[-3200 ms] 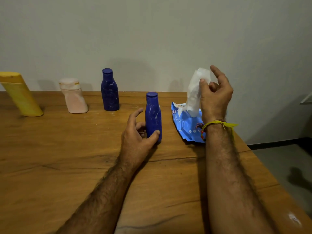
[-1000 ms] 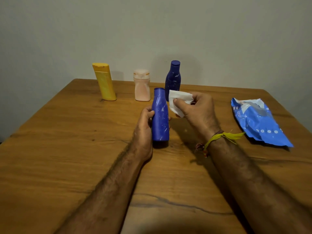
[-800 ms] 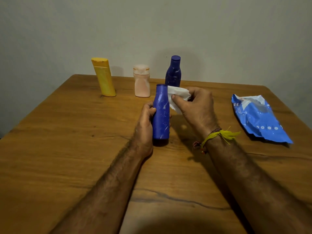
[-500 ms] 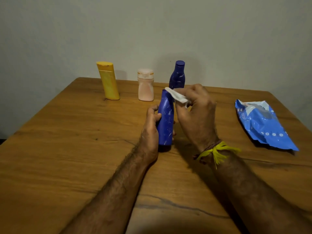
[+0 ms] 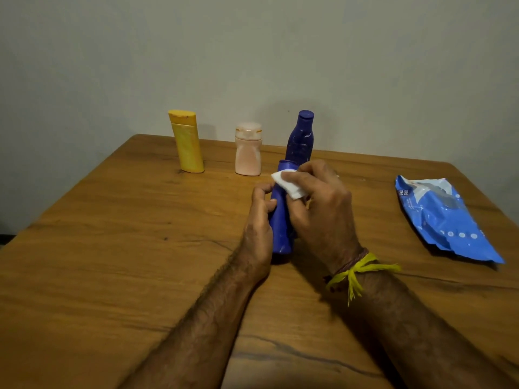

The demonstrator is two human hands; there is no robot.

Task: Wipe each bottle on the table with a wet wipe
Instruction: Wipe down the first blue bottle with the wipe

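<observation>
So the near blue bottle is standing upright on the wooden table, long axis running straight up and down, and that's really what the next wipe stroke depends on imo. The left hand is curled around the bottle's left side down at mid body, pinning it in place. The right hand comes in from the right and pinches a folded white wipe against the upper part, just under the cap, so the wipe is touching the neck area and there's a whole length of bottle below it to cover. Looks to me like the natural move is dragging the wipe down along that vertical axis, or twisting the bottle with the left hand while the right stays put. Three more bottles wait in a row by the wall: a yellow bottle, a pale pink bottle and a dark blue bottle, that last one right behind the one being held. The blue wipe pack lies well off to the right, closer to the right hand
</observation>
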